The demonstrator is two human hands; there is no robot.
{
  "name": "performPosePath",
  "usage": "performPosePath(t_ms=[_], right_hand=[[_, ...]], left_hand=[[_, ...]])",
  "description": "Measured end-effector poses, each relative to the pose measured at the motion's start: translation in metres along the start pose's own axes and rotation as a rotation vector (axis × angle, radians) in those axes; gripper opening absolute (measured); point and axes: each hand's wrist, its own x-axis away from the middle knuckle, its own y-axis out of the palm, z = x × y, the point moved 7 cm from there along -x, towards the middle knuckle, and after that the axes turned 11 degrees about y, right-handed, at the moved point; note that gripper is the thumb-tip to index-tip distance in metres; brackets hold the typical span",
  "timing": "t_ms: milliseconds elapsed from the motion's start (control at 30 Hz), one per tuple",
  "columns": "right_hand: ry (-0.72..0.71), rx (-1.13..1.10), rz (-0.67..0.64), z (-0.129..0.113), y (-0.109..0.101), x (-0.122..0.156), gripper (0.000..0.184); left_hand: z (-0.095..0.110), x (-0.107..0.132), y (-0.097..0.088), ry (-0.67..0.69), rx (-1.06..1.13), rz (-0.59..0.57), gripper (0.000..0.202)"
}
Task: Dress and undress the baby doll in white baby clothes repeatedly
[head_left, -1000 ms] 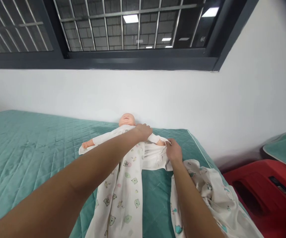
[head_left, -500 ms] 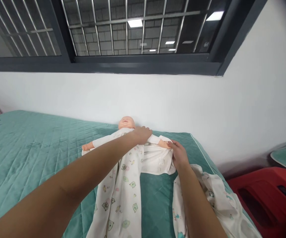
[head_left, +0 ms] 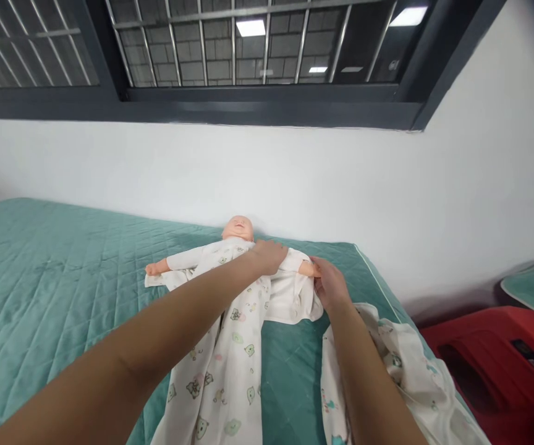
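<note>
A baby doll [head_left: 238, 228] lies on its back on a teal quilted bed [head_left: 63, 272], arms spread, dressed in white. A white swaddle cloth with small animal prints [head_left: 230, 346] runs down from its chest. My left hand [head_left: 269, 256] rests on the doll's chest, fingers curled onto the cloth. My right hand [head_left: 329, 285] is closed on the white cloth flap [head_left: 290, 300] beside the doll's outstretched hand [head_left: 309, 270].
Another printed cloth [head_left: 401, 371] lies bunched at the bed's right edge under my right forearm. A white wall and a dark barred window [head_left: 230, 55] stand behind the bed. A red object [head_left: 494, 364] sits low on the right.
Both hands stay on the doll and the cloth. My right hand has shifted slightly along the flap near the doll's hand. The view has drifted a little.
</note>
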Motion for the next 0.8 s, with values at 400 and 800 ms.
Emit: performPosePath(t_ms=[400, 800], right_hand=[[-0.057, 0.066, 0.191, -0.010, -0.013, -0.001, 0.017], [-0.397, 0.726, -0.195, -0.003, 0.110, 0.078, 0.043]], left_hand=[[-0.029, 0.125, -0.024, -0.296, 0.360, 0.615, 0.037], [-0.071, 0.181, 0.032, -0.415, 1.015, 0.708, 0.069]])
